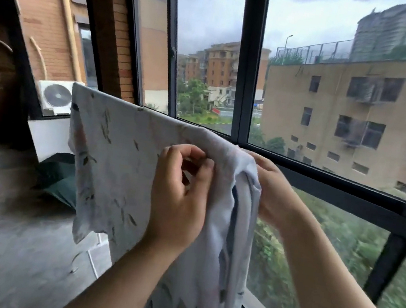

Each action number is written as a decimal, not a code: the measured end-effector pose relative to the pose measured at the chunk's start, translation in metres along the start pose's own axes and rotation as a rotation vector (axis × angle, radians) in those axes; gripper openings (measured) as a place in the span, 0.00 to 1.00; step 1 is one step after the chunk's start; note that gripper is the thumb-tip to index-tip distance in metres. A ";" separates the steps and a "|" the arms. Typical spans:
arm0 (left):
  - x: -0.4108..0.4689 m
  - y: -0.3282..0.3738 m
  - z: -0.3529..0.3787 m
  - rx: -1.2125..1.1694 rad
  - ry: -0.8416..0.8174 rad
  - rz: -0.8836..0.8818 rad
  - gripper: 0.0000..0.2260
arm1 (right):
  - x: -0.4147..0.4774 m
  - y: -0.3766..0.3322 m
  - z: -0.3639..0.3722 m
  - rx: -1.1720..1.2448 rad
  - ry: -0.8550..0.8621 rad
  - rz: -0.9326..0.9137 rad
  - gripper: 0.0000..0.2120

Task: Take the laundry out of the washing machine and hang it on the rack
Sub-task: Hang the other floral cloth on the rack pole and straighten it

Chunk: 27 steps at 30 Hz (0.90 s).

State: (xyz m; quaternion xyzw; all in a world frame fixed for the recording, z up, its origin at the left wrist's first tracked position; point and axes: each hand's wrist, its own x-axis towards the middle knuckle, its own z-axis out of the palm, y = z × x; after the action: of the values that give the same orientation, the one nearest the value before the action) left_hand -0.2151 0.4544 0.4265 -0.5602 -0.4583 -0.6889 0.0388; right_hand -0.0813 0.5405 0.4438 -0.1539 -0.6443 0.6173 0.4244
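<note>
White cloth printed with dark leaf shapes, the garment (pixel 114 166), was recorded in the head view, the only view supplied. It was held up before the window frame (pixel 248 54), well clear of the floor (pixel 22 245). No washing machine and no rack were seen.

Left hand (pixel 179 198): fingers (pixel 191 152) curled, with a small fold at the garment's top edge pinched between thumb and fingertips, near the gathered right end. The pinch was judged to be placed there so that the edge could be drawn flat or fed along.

Right hand (pixel 274 191): closed round the bunched right end of the cloth, fingertips hidden behind fabric. The hanging weight was judged to be carried here, which left the other hand free for fine work.

The top edge was noted running straight and taut to the far left corner, which was held by neither hand. A support under the cloth, whether hanger or rail, was therefore judged probable; none was seen. Below the hands the fabric hung in loose vertical folds.

Also noted: an air-conditioner unit (pixel 55 96) outside the glass, and a dark green object (pixel 60 176) low behind the cloth, too blurred to be identified.

Hanging was judged under way and not yet finished.
</note>
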 end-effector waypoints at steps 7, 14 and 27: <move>-0.037 0.033 -0.003 0.169 -0.064 0.143 0.18 | -0.068 -0.012 -0.011 -0.165 0.037 -0.110 0.22; -0.033 0.049 -0.002 0.439 0.083 0.190 0.10 | -0.062 -0.021 0.011 -0.690 0.330 -0.279 0.07; -0.028 0.068 0.011 0.884 -0.044 0.011 0.33 | -0.045 -0.018 0.016 -0.980 0.405 -0.477 0.04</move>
State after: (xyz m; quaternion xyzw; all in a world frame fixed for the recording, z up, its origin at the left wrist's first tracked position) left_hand -0.1583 0.4099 0.4434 -0.5069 -0.7066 -0.4142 0.2687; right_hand -0.0601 0.4941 0.4467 -0.2979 -0.7777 0.0929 0.5457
